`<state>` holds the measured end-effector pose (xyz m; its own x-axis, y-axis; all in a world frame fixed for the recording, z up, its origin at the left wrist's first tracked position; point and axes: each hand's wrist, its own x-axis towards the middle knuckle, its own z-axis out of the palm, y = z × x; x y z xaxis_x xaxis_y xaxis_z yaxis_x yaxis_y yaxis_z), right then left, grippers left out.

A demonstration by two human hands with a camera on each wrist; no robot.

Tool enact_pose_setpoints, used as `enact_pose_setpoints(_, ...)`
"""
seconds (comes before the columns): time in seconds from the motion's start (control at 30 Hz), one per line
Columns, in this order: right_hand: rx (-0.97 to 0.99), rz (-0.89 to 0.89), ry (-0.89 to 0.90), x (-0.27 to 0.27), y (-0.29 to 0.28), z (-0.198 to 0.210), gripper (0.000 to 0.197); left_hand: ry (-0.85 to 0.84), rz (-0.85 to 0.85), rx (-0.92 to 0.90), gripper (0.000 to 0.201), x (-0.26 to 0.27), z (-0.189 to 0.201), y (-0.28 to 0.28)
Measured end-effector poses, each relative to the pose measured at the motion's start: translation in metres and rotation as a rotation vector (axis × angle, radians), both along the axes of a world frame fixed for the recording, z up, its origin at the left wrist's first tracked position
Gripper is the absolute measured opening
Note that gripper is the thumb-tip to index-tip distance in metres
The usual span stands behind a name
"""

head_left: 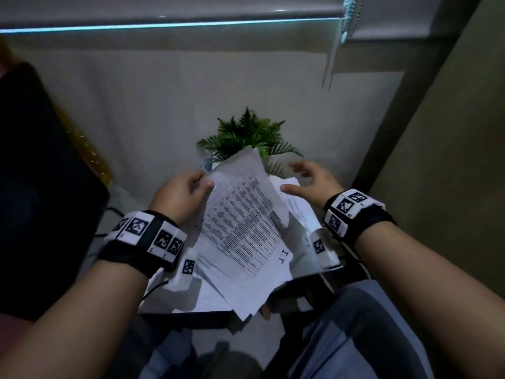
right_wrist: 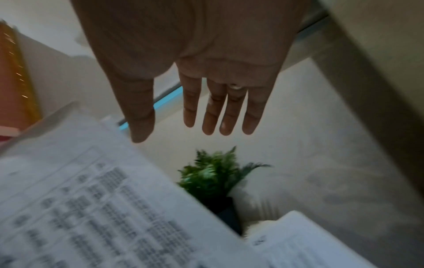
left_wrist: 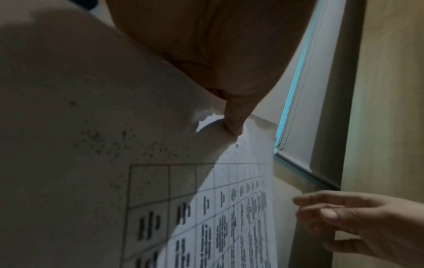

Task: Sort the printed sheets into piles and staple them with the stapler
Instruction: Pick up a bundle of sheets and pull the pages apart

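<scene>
Dim against the pale wall, the small table [head_left: 191, 310] carries loose papers [head_left: 303, 212] beside a fern [head_left: 246, 135], while the left hand [head_left: 180, 198] pinches a printed sheet [head_left: 243, 222] by its far corner, lifted clear, probably for reading, and the right hand [head_left: 314, 179] hovers spread, empty.

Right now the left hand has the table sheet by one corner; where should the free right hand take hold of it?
Probably the free right-hand edge, from the right. The left hand pinches the printed sheet at its far left corner, leaving it lifted, tilted and sagging. The right hand hovers open just beside that edge, thumb nearest it. A thumb-over, fingers-under pinch partway along should level it above the loose sheets below.
</scene>
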<state>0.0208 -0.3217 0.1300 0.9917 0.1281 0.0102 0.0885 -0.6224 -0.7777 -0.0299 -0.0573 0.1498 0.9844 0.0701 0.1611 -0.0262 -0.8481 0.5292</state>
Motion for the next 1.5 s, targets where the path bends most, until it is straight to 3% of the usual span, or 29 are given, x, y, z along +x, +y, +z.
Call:
enact_pose_setpoints(0.07, 0.115, 0.073, 0.064, -0.004, 0.027, 0.008, 0.073, -0.066, -0.039, 0.031, 0.034, 0.002, 0.008, 0.005)
enact_pose_setpoints(0.13, 0.247, 0.107, 0.12, -0.005, 0.047, 0.01, 0.073, -0.126, -0.049, 0.009, 0.033, 0.002, 0.014, 0.009)
enact_pose_setpoints(0.23, 0.43, 0.081, 0.089, -0.002, 0.063, 0.013, 0.034, -0.219, 0.003, -0.022, 0.035, -0.004, 0.025, 0.013)
enact_pose_setpoints(0.3, 0.481, 0.049, 0.039, -0.001, 0.066, 0.017, 0.02, -0.338, 0.139, -0.04, 0.033, -0.008, 0.031, 0.02)
enact_pose_setpoints(0.37, 0.571, 0.03, 0.009, -0.001, 0.064, 0.022, 0.019, -0.401, 0.284, -0.233, 0.044, -0.01, 0.027, 0.035)
enact_pose_setpoints(0.43, 0.654, 0.026, -0.007, -0.003, 0.062, 0.028, 0.02, -0.302, 0.277, -0.653, 0.084, -0.01, 0.021, 0.046)
enact_pose_setpoints(0.47, 0.683, 0.029, -0.007, -0.006, 0.063, 0.032, 0.021, -0.217, 0.247, -0.836, 0.092, -0.011, 0.018, 0.046)
enact_pose_setpoints(0.53, 0.717, 0.034, -0.03, -0.011, 0.067, 0.039, 0.022, -0.108, 0.168, -0.942, 0.07, -0.011, 0.011, 0.039)
enact_pose_setpoints(0.6, 0.713, 0.012, -0.106, -0.017, 0.074, 0.042, 0.02, -0.165, 0.169, -0.882, 0.04, -0.012, 0.007, 0.028)
enact_pose_setpoints(0.7, 0.705, -0.066, -0.227, -0.025, 0.085, 0.039, 0.018, -0.269, 0.197, -0.883, 0.024, -0.015, 0.004, 0.019)
enact_pose_setpoints(0.8, 0.71, -0.076, -0.196, -0.03, 0.089, 0.014, 0.027, -0.346, 0.235, -0.864, 0.031, -0.019, -0.008, 0.016)
enact_pose_setpoints(0.9, 0.562, -0.112, -0.057, -0.034, 0.092, -0.018, 0.031, -0.172, 0.293, -0.806, 0.04, -0.02, -0.036, 0.014)
enact_pose_setpoints(1.0, 0.5, -0.192, -0.045, -0.032, 0.096, -0.025, 0.024, -0.045, 0.327, -0.729, 0.041, -0.015, -0.058, 0.016)
enact_pose_setpoints(1.1, 0.453, -0.207, -0.058, -0.027, 0.1, -0.014, 0.044, -0.055, 0.332, -0.663, 0.039, -0.007, -0.054, 0.021)
enact_pose_setpoints(1.2, 0.359, -0.277, -0.306, -0.021, 0.095, 0.007, 0.086, -0.162, 0.268, -0.47, 0.032, 0.002, -0.032, 0.028)
enact_pose_setpoints(1.3, -0.015, -0.173, -0.534, -0.017, 0.087, 0.033, 0.104, -0.278, 0.078, -0.198, 0.023, 0.008, -0.006, 0.037)
enact_pose_setpoints(1.37, -0.209, -0.028, -0.48, -0.014, 0.088, 0.041, 0.096, -0.261, -0.093, -0.085, 0.025, 0.009, 0.004, 0.038)
enact_pose_setpoints(1.4, -0.211, 0.037, -0.43, -0.011, 0.089, 0.04, 0.08, -0.245, -0.152, -0.053, 0.024, 0.008, 0.006, 0.035)
enact_pose_setpoints(1.47, -0.079, 0.069, -0.34, -0.006, 0.09, 0.033, 0.032, -0.21, -0.143, 0.016, 0.019, 0.004, 0.005, 0.031)
enact_pose_setpoints(1.5, 0.019, 0.031, -0.276, -0.004, 0.087, 0.028, 0.022, -0.183, -0.07, 0.084, 0.02, 0.001, 0.002, 0.033)
